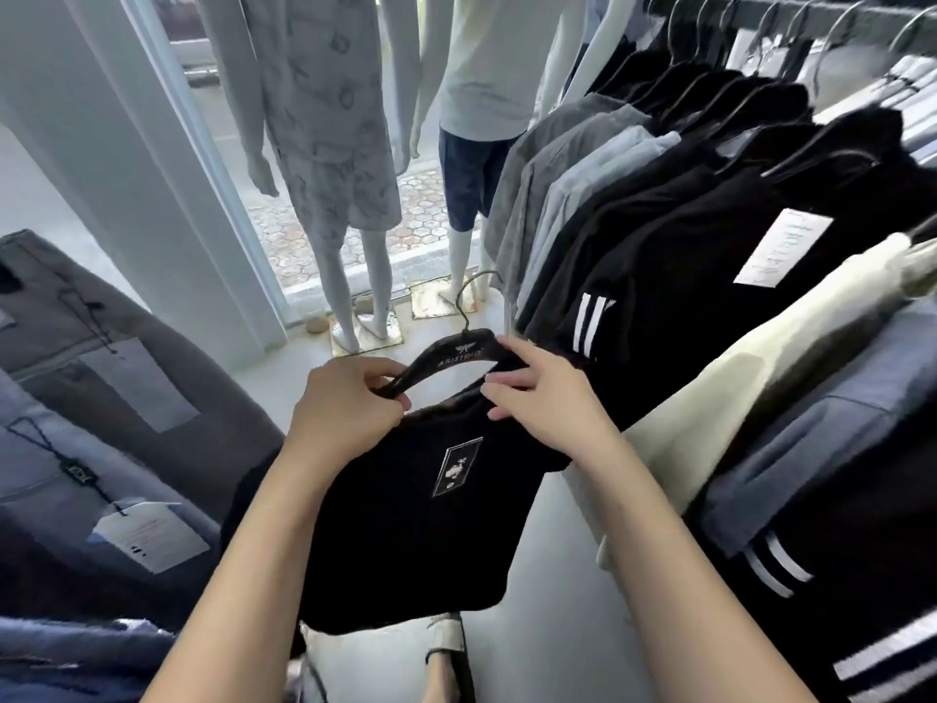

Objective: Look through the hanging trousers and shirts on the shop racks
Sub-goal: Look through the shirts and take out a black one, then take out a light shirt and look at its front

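Head view: a black shirt (426, 504) on its dark hanger (456, 355) is off the rail (791, 12), held low and left of it for inspection. The left hand (345, 413) has its fingers clamped on the hanger's left arm; the right hand (537, 398) pinches the collar and the hanger's right arm. More shirts (674, 235) hang under the rail. The checking step looks underway; next, I judge, the hook must go back up over the rail.

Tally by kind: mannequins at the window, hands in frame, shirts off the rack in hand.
Mannequins: 2 (patterned set, white tee and navy shorts)
Hands: 2 (left hand, right hand)
Held black shirt on hanger: 1
Total: 5
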`<state>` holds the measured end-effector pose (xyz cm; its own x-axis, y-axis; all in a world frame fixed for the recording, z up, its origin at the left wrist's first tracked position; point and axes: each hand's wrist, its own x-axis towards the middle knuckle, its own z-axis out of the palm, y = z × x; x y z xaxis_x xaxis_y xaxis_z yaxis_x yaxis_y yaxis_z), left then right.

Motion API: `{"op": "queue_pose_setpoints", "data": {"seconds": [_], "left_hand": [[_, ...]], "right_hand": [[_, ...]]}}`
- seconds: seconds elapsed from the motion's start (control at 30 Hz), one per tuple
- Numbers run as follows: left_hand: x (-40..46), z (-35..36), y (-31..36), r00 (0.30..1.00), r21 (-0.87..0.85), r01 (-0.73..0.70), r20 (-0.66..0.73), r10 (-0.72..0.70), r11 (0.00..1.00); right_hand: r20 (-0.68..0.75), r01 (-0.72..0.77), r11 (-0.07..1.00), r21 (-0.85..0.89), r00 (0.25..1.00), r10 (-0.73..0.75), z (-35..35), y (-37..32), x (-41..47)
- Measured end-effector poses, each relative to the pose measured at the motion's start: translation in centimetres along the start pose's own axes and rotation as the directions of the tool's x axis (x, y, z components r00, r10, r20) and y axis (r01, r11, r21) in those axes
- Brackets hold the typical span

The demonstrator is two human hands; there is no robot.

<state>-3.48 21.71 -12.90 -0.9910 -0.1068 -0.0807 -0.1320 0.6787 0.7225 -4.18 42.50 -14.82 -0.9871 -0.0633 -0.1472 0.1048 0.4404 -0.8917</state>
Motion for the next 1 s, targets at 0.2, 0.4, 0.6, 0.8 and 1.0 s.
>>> {"op": "queue_pose_setpoints", "data": {"seconds": [0.2, 0.4, 0.6, 0.8, 1.0], "left_hand": [[2.0, -0.1, 4.5, 0.987, -0.03, -0.138, 0.084, 0.14, 0.99], [4.8, 0.4, 11.0, 0.932, -0.055, -0.31, 0.178, 0.315, 0.949], [8.2, 3.3, 17.2, 0.763, -0.183, -0.532, 0.318, 0.562, 0.827], [10.9, 7.4, 23.0, 0.583, -0.303, -0.655, 0.38, 0.718, 0.693], [13.1, 11.0, 29.8, 0.529, -0.434, -0.644, 0.342, 0.777, 0.63]], "right_hand": [[-0.121, 0.026, 0.95, 0.311, 0.993, 0.012, -3.7, -0.1, -0.2], [-0.328, 0.08, 0.909, 0.409, 0.943, 0.064, -9.1, -1.6, -0.7], [-0.535, 0.154, 0.897, 0.415, 0.838, 0.104, -13.8, -2.8, 0.4], [-0.641, 0.195, 0.874, 0.444, 0.751, 0.158, -18.7, -4.4, 2.5], [-0.739, 0.235, 0.879, 0.415, 0.65, 0.175, -23.6, -6.7, 3.2]]}}
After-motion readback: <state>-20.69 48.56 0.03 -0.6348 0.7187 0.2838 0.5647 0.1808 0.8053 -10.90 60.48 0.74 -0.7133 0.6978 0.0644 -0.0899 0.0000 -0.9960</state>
